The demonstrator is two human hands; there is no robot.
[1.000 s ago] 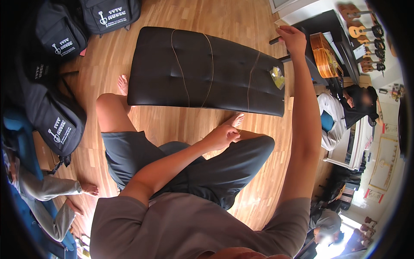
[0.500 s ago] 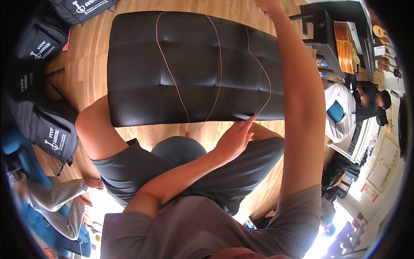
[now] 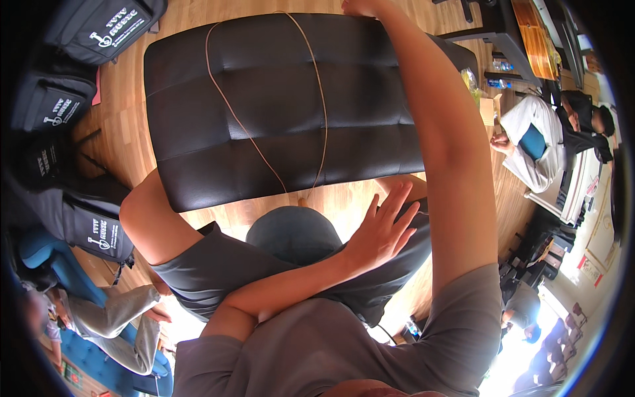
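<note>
A black tufted bench cushion (image 3: 264, 92) lies across in front of my knees. Two strands of a thin tan cord (image 3: 325, 119) cross its top from the far edge to the near edge. Both pass out of sight over the far side. Below the near edge, my left hand (image 3: 387, 228) hovers over my right thigh with fingers spread and nothing in them. At the top of the picture, my right hand (image 3: 360, 6) reaches to the far edge with curled fingers. It is partly cut off, so anything in its grasp is hidden.
Several black bags (image 3: 56, 106) stand along the left. A round blue-grey stool seat (image 3: 291, 231) is between my legs. People sit at left and right. Bottles (image 3: 499, 84), a small carton (image 3: 488, 111) and black furniture (image 3: 493, 46) are on the right.
My left hand has let go of the cord at the near edge and spread its fingers. The right-hand strand no longer shows on the cushion. My right hand has moved left along the far edge.
</note>
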